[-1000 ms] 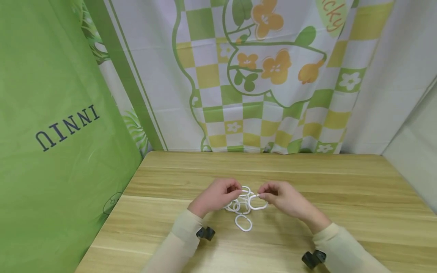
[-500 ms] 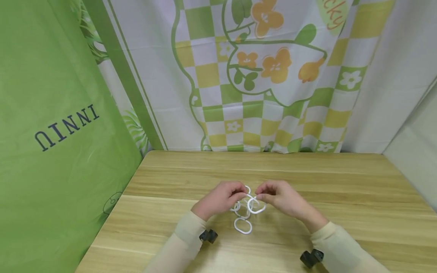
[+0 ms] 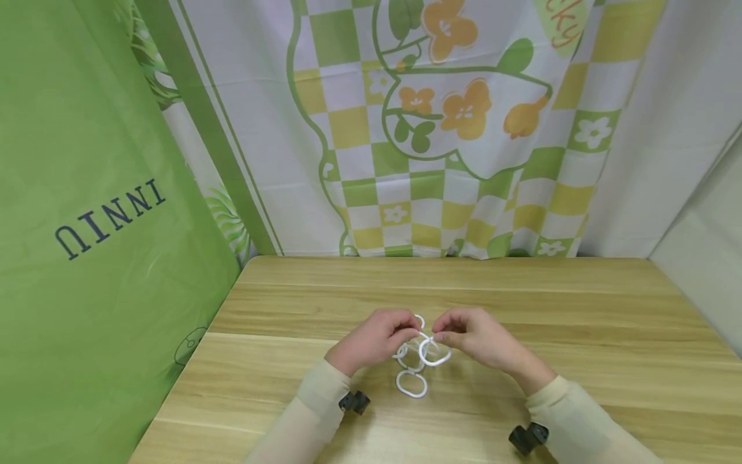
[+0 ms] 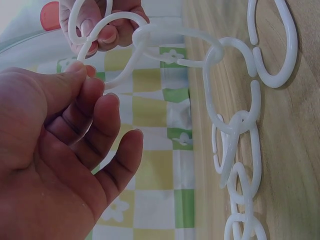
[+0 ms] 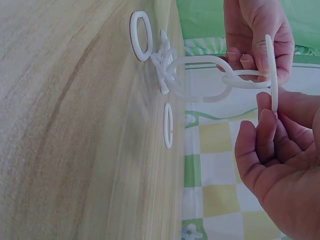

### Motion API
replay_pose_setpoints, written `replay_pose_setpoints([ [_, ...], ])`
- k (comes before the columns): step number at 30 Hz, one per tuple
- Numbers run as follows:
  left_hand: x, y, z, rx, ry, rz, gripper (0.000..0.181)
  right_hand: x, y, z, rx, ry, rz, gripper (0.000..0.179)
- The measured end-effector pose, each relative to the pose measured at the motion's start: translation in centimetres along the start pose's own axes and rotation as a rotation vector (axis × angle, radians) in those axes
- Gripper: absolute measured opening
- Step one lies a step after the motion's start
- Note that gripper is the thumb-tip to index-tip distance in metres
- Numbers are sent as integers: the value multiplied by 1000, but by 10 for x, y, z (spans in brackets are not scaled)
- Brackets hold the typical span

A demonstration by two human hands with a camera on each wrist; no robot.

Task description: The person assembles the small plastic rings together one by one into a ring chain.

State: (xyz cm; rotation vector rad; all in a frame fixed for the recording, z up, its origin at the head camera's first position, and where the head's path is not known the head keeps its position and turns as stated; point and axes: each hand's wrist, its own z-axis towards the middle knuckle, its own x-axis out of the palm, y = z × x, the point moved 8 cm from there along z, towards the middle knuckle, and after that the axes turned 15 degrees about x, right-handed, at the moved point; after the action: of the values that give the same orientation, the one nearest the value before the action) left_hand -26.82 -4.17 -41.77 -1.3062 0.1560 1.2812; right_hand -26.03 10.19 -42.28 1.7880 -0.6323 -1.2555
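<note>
My left hand (image 3: pixel 373 338) pinches the end link (image 4: pixel 131 67) of a white plastic chain (image 4: pixel 207 95) between thumb and fingers. From that link the chain hangs down to the wooden table, its lower links bunched there. Opposite, my right hand (image 3: pixel 481 341) pinches a separate-looking white oval link (image 5: pixel 271 60) by its lower end. The two held links meet and cross between the fingertips. Whether one is hooked through the other, I cannot tell. A loose link (image 3: pixel 411 395) lies on the table nearer the person, and another loose link (image 5: pixel 167 145) appears in the right wrist view.
The wooden table (image 3: pixel 580 309) runs back to a patterned curtain (image 3: pixel 359 193) in green, yellow and white. Green fabric (image 3: pixel 116 322) hangs along the left side. A black wrist camera (image 3: pixel 355 403) sits on the left sleeve, and a second camera (image 3: pixel 529 439) on the right.
My left hand has moved right toward the right hand, bringing the chain's end link against the right hand's link. That link has tipped downward slightly. The last half second shows almost no motion.
</note>
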Motion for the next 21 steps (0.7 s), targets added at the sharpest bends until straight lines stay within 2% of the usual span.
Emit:
replay_pose_setpoints([
  [14, 2, -3, 1, 58, 7, 54, 8, 2, 3, -2, 0, 26, -30, 8],
  [21, 2, -5, 1, 52, 3, -11, 11, 3, -1, 0, 14, 12, -37, 5],
])
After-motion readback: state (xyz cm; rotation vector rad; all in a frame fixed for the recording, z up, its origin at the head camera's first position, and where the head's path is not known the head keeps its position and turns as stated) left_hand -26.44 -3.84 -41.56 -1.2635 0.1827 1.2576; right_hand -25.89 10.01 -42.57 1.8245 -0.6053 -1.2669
